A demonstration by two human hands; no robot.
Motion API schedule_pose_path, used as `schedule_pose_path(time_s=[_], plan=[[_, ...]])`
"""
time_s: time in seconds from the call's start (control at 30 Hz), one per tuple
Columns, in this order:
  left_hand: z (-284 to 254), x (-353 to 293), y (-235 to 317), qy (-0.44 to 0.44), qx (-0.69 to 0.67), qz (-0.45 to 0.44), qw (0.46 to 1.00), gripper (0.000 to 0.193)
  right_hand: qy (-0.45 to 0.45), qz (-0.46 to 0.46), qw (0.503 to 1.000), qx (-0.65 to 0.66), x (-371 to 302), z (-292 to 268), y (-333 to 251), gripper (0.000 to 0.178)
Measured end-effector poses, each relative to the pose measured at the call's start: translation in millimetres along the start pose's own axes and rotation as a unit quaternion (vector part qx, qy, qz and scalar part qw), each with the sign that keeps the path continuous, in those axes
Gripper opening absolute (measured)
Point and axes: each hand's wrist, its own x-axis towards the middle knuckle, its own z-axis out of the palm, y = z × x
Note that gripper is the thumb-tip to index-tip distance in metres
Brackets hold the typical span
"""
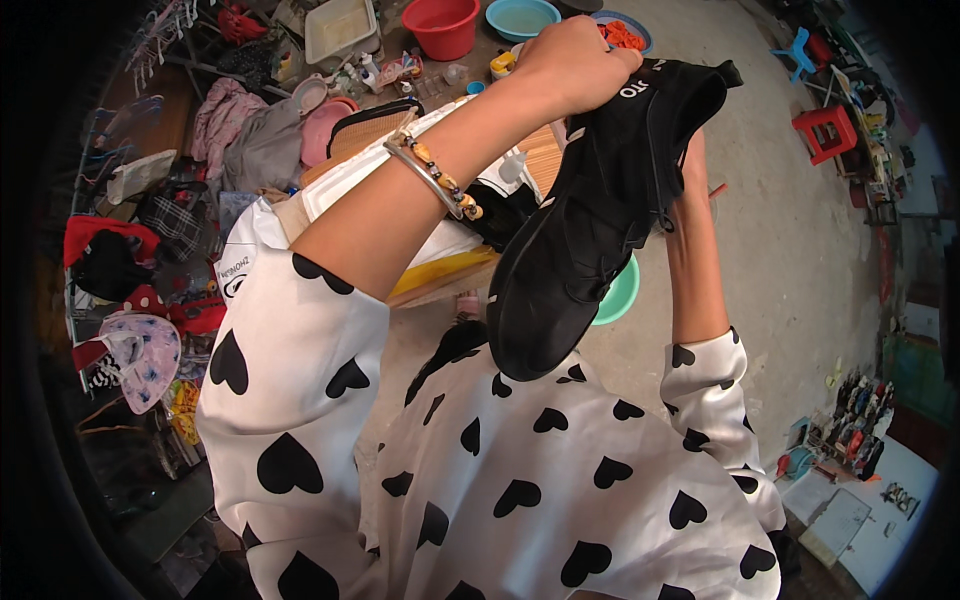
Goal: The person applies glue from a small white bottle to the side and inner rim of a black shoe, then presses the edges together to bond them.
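Note:
A black lace-up shoe point(575, 230) is raised in front of me, tilted, its toe pointing down toward my lap and its opening at the upper right. My left hand point(575, 65) is closed at the upper edge of the shoe, fingers curled against its side near the heel. A silver bangle and a beaded bracelet point(440, 175) circle that wrist. Behind the shoe's ankle part rises my right hand point(694, 150); only its wrist side shows, and the fingers are hidden by the shoe. Loose laces point(662, 215) hang at the collar.
Beyond my left arm stands a cluttered table point(440, 270) with a yellow edge. Red point(440, 30) and blue point(522, 18) basins sit at the back; a green basin point(620, 290) is behind the shoe. Clothes point(265, 150) pile at left. A red stool point(825, 135) stands at right.

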Motion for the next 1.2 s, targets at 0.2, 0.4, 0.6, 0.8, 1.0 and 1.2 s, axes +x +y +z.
schedule_pose_path(time_s=[0.2,0.4,0.6,0.8,1.0,1.2], plan=[[-6,-8,-19,0.016,-0.145,0.085,0.986,0.040,-0.005,-0.117,0.993,-0.033,5,8,6,0.020],[-16,-27,-22,-0.042,-0.266,-0.018,0.963,0.022,-0.003,-0.152,0.970,-0.190,23,5,9,0.051],[-23,-41,-35,-0.066,-0.380,-0.091,0.918,0.020,0.003,-0.169,0.933,-0.317,11,22,-4,0.056],[-18,-53,-59,-0.043,-0.465,-0.068,0.882,0.029,0.004,-0.217,0.893,-0.394,8,36,0,0.056],[-25,-64,-78,-0.060,-0.576,-0.078,0.812,0.026,-0.024,-0.240,0.868,-0.434,5,47,-16,0.061],[-21,-67,-71,-0.030,-0.549,-0.092,0.830,0.028,-0.020,-0.244,0.864,-0.439,4,42,-17,0.063]])
